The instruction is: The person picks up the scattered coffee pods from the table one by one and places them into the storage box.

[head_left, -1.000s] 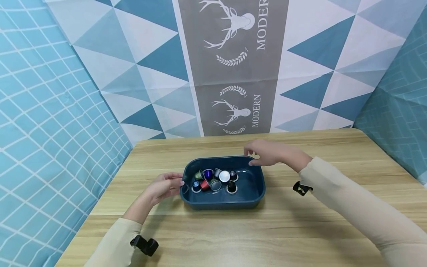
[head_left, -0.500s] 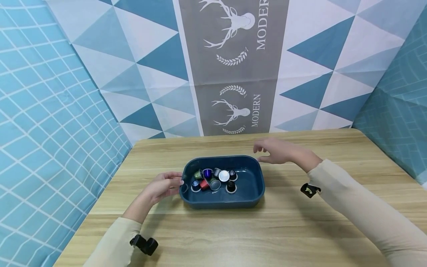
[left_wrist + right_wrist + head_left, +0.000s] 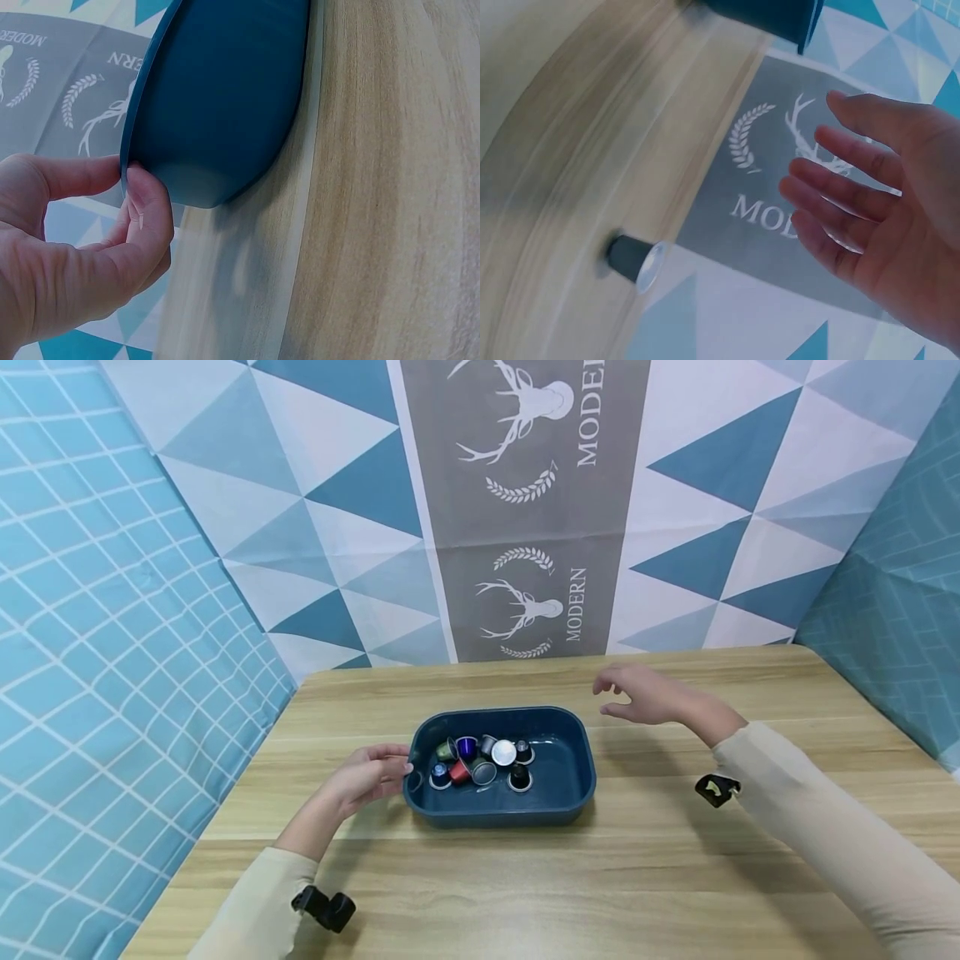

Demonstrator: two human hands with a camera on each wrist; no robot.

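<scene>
A dark blue rectangular tub (image 3: 495, 817) stands on the wooden table. Toward its left and middle lie several coffee capsules, among them a red capsule (image 3: 460, 772), a white-lidded capsule (image 3: 503, 752) and a black capsule (image 3: 520, 776). My left hand (image 3: 365, 778) pinches the tub's left rim, thumb and forefinger on either side of it in the left wrist view. Past the tub's right back corner my right hand (image 3: 647, 695) hovers, fingers loosely bent and holding nothing. The right wrist view shows a single dark capsule (image 3: 631, 257) on the table, outside the tub; in the head view it is hidden.
The wooden table (image 3: 480, 893) extends in front of the tub and to both sides. Behind it hangs a patterned cloth (image 3: 525, 527), and a blue checked cloth (image 3: 120, 635) borders the left side. Each sleeve carries a black wrist camera (image 3: 324, 909).
My right hand has moved right, away from the tub's right back corner, with its fingers spreading a little. The left hand keeps its place on the rim, and the capsules have not moved.
</scene>
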